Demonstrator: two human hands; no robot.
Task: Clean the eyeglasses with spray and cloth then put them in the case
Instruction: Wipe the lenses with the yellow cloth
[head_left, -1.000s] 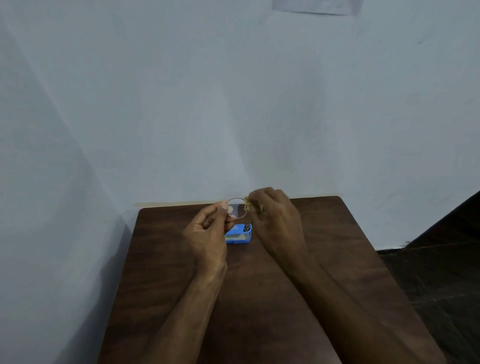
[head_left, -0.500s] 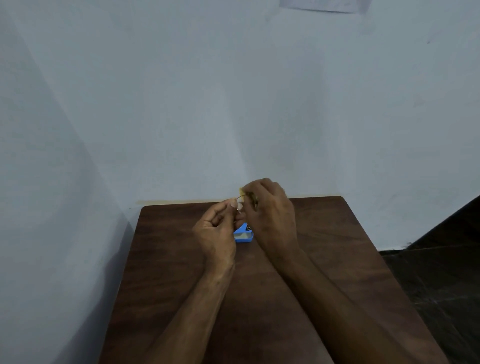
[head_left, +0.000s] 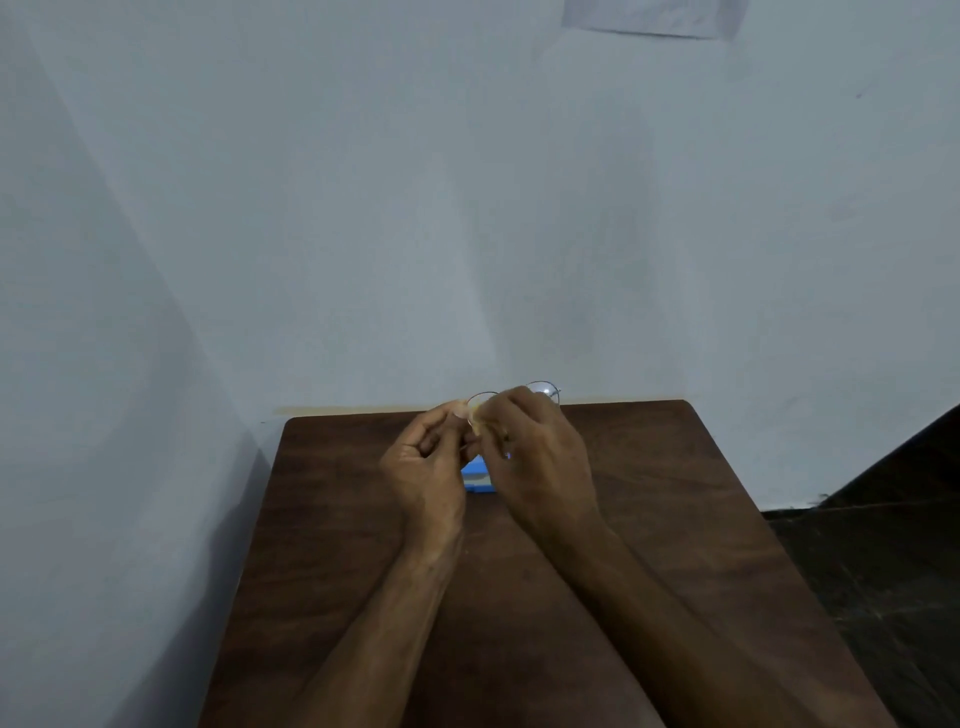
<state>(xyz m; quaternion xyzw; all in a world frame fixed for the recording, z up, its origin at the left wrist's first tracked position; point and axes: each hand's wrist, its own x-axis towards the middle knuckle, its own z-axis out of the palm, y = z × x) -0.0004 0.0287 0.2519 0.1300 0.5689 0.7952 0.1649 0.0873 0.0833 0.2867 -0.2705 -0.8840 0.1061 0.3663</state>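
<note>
Thin-rimmed eyeglasses (head_left: 543, 388) are held above the far middle of the brown table (head_left: 649, 519). My left hand (head_left: 423, 467) pinches the left side of the frame. My right hand (head_left: 535, 457) pinches a small yellow cloth (head_left: 477, 420) against the left lens, and the right lens shows above its knuckles. A blue case (head_left: 475, 477) lies on the table under and between both hands, mostly hidden by them. No spray bottle is in view.
The table stands in a corner, with pale walls (head_left: 467, 208) behind it and to its left. To the right of the table edge there is a dark floor (head_left: 883, 571).
The glasses have turned, so the right lens now shows above my right hand. My right hand with the cloth has shifted over the left lens, and both hands cover more of the blue case.
</note>
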